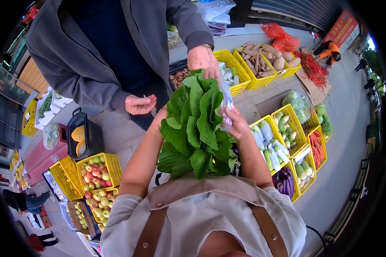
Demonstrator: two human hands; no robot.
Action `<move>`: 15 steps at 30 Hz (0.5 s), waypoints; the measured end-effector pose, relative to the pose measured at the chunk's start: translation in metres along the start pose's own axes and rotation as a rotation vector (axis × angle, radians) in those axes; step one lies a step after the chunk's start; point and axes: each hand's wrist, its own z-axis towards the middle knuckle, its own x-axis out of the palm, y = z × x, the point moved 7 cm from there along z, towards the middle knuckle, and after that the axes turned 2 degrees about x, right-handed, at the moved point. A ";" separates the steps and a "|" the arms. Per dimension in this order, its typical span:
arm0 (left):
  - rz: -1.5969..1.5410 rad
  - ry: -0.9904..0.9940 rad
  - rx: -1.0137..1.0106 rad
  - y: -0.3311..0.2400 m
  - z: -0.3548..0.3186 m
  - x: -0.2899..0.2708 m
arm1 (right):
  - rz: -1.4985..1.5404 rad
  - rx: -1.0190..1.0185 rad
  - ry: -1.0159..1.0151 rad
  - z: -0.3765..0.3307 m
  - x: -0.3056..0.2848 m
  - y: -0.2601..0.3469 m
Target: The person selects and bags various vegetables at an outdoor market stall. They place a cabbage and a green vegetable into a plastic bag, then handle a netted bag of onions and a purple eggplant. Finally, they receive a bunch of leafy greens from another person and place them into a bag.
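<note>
A big bunch of leafy greens (193,124), broad and bright green, is held up in front of my chest. My left hand (159,118) grips it from the left side, its fingers mostly hidden behind the leaves. On the right, my right hand (237,123) is closed on a clear plastic bag (225,105) that lies along the greens. Another person in a grey jacket (103,55) stands facing me. One hand of that person (203,61) reaches down to the far end of the bunch; the other (140,104) hovers just left of it, fingers curled.
Yellow crates of apples (96,172) stand at lower left, beside a black basket (85,135). To the right are crates with eggplants (283,182), carrots (317,147) and wrapped vegetables. Farther back are brown gourds (270,53) and red chillies (315,70); a person crouches there.
</note>
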 end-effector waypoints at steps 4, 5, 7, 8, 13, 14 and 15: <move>0.092 0.080 0.152 -0.014 0.003 -0.007 | 0.015 -0.025 -0.131 -0.018 -0.018 0.012; 0.133 0.048 0.152 -0.012 0.004 -0.017 | 0.016 -0.019 -0.229 -0.022 -0.033 0.014; 0.193 0.000 0.071 -0.003 0.004 -0.021 | 0.034 0.018 -0.299 -0.025 -0.063 0.013; 0.210 -0.054 0.010 0.002 0.007 -0.019 | 0.025 0.027 -0.323 -0.020 -0.062 0.011; 0.419 -0.039 0.062 -0.018 0.017 0.016 | -0.080 -0.054 -0.273 -0.014 -0.012 0.038; 0.434 0.062 0.122 -0.025 0.013 0.022 | -0.093 -0.083 -0.282 -0.020 -0.011 0.043; 0.591 -0.078 0.233 -0.027 0.006 0.018 | -0.150 -0.014 -0.212 -0.033 -0.007 0.035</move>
